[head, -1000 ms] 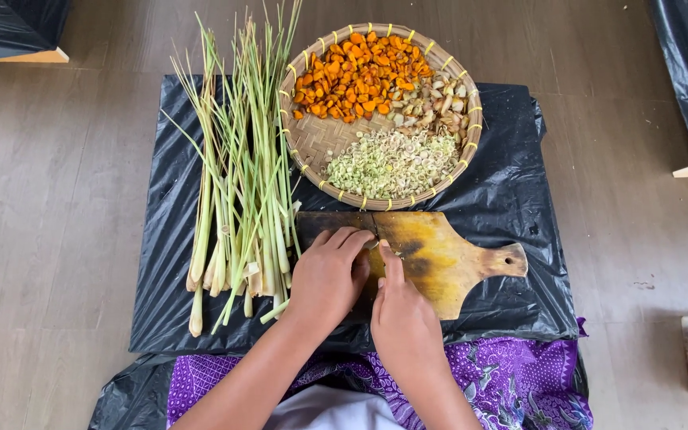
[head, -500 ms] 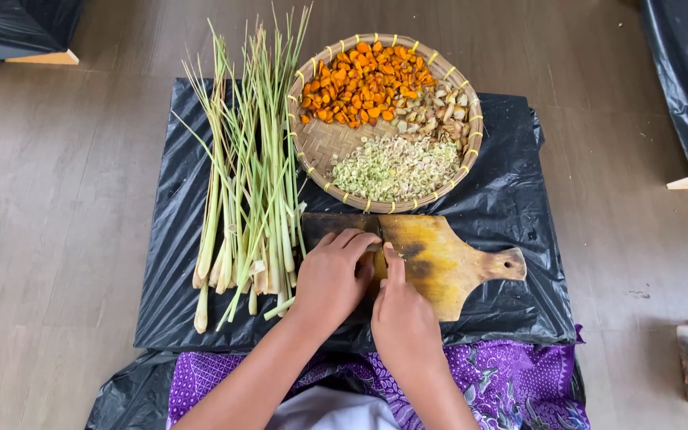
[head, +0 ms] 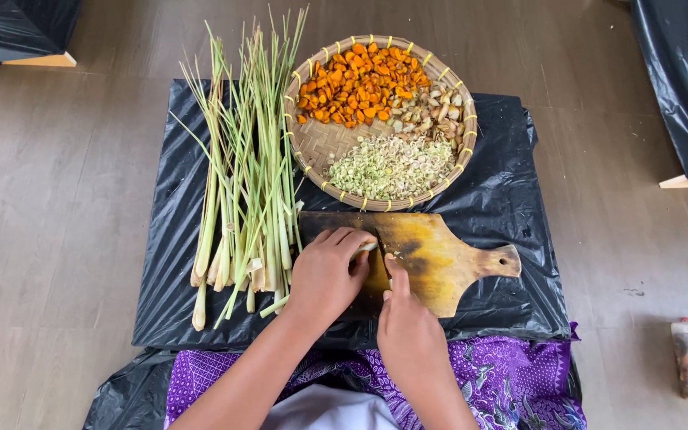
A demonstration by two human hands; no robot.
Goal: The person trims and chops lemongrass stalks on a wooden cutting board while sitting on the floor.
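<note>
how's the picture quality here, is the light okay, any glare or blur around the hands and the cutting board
Head view: soft, even light, shadows faint. The black plastic sheet shows mild sheen on its wrinkles, no harsh glare. Left hand, right hand and wooden cutting board look sharp, with no obvious motion blur. The woven tray is clear too.

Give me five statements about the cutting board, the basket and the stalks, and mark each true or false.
1. Both hands, the left hand and the right hand, are over the wooden cutting board. True.
2. The woven basket holds only orange pieces. False: it also holds pale green chopped bits and beige chunks.
3. The long green stalks lie to the left of the basket. True.
4. The board's handle points left. False: it points right.
5. A white cloth lies under the board. False: it is a black plastic sheet.
</note>
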